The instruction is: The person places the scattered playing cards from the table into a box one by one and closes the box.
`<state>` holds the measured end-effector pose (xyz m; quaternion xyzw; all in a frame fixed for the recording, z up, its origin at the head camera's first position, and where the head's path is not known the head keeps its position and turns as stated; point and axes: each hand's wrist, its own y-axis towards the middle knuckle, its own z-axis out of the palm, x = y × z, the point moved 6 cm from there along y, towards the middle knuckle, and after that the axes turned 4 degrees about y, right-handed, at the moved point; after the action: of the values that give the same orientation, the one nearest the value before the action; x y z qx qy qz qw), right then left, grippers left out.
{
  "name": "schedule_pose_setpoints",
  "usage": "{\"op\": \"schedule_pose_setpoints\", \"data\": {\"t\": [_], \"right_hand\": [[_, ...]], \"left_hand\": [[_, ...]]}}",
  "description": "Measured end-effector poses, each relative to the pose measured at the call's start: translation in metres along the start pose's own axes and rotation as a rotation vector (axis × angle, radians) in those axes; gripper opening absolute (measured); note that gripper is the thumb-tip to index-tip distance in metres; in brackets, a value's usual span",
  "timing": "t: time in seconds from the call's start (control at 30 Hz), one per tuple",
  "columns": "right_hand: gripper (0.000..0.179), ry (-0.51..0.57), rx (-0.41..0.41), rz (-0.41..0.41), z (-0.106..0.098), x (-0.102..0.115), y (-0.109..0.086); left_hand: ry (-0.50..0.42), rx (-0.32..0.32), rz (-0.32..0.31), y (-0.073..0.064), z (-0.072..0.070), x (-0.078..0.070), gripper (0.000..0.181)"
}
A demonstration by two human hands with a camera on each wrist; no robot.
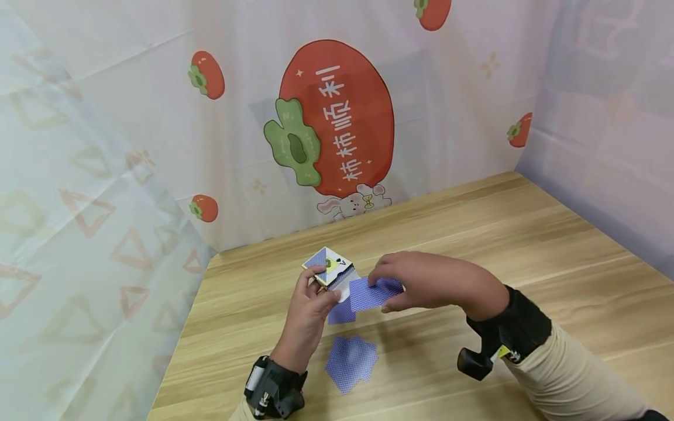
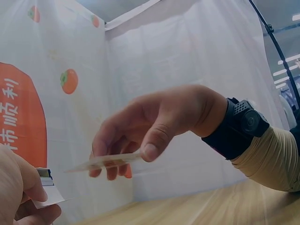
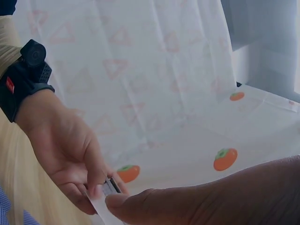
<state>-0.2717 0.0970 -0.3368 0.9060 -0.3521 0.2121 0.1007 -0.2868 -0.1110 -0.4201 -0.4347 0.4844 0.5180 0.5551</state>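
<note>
My left hand [image 1: 309,313] grips a playing-card box [image 1: 337,263] with an ace and a blue pattern on its face. The box's white flap [image 1: 344,286] hangs out on the side towards my right hand, and the left thumb lies at it. Between thumb and fingers, my right hand [image 1: 429,280] pinches a blue-backed playing card [image 1: 368,295]. That card appears edge-on in the left wrist view, raised above the table beside the box. In the right wrist view the right thumb [image 3: 187,201] overlaps the box end [image 3: 110,186], where card edges show.
On the wooden table [image 1: 253,310], blue-backed cards [image 1: 351,362] lie overlapped in a star-like spread near me. Another blue-backed card [image 1: 342,314] shows below the box. A white curtain [image 1: 447,117] printed with persimmons stands behind the table, and more curtain rises at both sides.
</note>
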Motion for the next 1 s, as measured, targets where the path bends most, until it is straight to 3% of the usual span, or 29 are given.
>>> {"op": "schedule_pose_setpoints", "data": {"t": [0.43,0.7,1.0], "right_hand": [[0.039,-0.045,-0.186,0.007,-0.001,0.002,0.014],[0.048,-0.190,-0.277,0.117,0.012,0.014,0.025],[0.048,-0.315,-0.372,0.205,0.020,0.026,0.031]], "left_hand": [[-0.010,0.011,-0.006,-0.002,0.005,0.001,0.062],[-0.023,0.026,0.022,-0.004,0.006,0.002,0.062],[-0.045,-0.018,0.059,-0.002,0.004,-0.002,0.062]]}}
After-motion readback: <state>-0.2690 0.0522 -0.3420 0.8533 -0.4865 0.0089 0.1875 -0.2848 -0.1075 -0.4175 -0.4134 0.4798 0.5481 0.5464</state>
